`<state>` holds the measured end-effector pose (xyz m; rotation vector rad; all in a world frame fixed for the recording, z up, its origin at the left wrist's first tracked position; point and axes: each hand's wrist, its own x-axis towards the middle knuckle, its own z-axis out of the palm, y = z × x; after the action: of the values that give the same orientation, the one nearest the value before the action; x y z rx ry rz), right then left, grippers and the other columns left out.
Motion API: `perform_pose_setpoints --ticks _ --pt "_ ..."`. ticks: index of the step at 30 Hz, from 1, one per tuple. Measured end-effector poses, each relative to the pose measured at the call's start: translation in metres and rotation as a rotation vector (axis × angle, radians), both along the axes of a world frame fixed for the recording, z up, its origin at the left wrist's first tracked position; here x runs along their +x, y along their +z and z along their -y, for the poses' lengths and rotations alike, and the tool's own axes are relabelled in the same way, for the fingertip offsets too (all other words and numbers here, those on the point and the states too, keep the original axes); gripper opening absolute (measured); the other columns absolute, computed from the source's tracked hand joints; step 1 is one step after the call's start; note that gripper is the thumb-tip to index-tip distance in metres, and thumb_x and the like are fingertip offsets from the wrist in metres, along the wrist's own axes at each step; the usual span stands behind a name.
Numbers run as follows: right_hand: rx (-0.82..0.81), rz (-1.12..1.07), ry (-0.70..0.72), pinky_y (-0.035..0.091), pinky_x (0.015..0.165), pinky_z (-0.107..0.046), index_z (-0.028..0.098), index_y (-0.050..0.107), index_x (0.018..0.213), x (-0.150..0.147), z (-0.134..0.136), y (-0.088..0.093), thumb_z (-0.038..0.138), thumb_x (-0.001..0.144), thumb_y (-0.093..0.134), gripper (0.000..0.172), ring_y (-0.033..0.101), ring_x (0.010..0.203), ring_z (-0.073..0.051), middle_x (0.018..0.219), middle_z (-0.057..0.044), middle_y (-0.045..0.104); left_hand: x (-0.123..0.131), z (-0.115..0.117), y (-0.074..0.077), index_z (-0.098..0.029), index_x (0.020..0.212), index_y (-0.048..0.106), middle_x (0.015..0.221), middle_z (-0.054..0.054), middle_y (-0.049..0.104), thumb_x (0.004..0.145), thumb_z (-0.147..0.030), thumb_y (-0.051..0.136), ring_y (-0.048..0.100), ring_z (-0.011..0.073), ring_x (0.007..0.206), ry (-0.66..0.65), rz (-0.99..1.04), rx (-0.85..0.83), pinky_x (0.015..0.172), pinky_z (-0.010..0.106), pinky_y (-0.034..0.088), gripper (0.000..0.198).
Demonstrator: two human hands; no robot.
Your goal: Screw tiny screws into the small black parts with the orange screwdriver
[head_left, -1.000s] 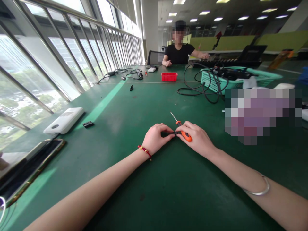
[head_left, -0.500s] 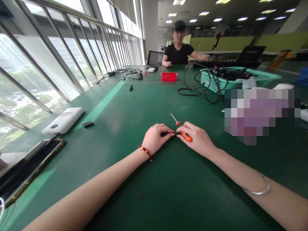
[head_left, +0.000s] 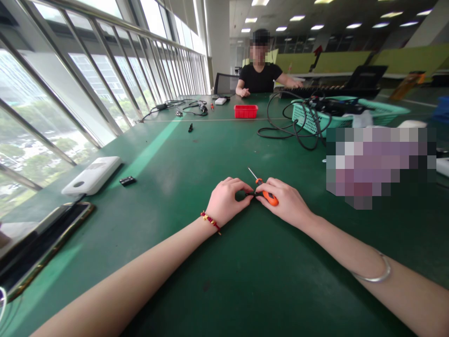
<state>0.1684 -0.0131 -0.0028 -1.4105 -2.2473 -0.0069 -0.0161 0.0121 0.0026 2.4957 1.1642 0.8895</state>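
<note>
The surface is a matt green mat, faintly scuffed. The screwdriver has a glossy orange plastic handle and a thin bright metal shaft. The part beside it is matt black, perhaps plastic. The bracelet is red cord with gold beads, the bangle polished metal. The box is smooth white plastic, the basket teal plastic mesh, the tray red plastic, the cables matt black.
</note>
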Motion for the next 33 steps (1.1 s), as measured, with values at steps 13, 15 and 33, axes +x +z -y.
perform_pose_setpoints --ticks 13,15,33 --pt "-0.010 0.011 -0.004 0.044 0.068 -0.027 0.022 0.061 0.091 0.0002 -0.0011 -0.0018 0.029 0.082 0.053 0.013 0.055 0.077 -0.016 0.085 -0.002 0.056 0.0001 -0.0015 -0.0017 -0.023 0.082 0.070 0.084 0.001 0.065 0.076 -0.025 0.059 0.055 0.0171 0.080 -0.004 -0.034 0.034 0.076 0.030 0.046 0.013" --pt "-0.009 0.010 -0.005 0.044 0.068 -0.027 0.022 0.060 0.091 0.0001 -0.0010 -0.0020 0.029 0.082 0.054 0.013 0.055 0.077 -0.016 0.085 -0.002 0.056 0.0004 -0.0013 -0.0016 -0.022 0.081 0.069 0.083 0.001 0.065 0.075 -0.024 0.059 0.055 0.0170 0.080 -0.006 -0.028 0.035 0.077 0.030 0.046 0.012" --pt "-0.065 -0.147 -0.007 0.042 0.067 -0.025 0.023 0.061 0.089 -0.0013 -0.0007 -0.0007 0.028 0.079 0.054 0.013 0.057 0.075 -0.014 0.084 -0.001 0.057 0.0017 0.0001 -0.0007 -0.021 0.078 0.067 0.083 0.001 0.066 0.074 -0.021 0.059 0.055 0.0171 0.080 -0.015 -0.025 0.056 0.076 0.030 0.047 0.009"
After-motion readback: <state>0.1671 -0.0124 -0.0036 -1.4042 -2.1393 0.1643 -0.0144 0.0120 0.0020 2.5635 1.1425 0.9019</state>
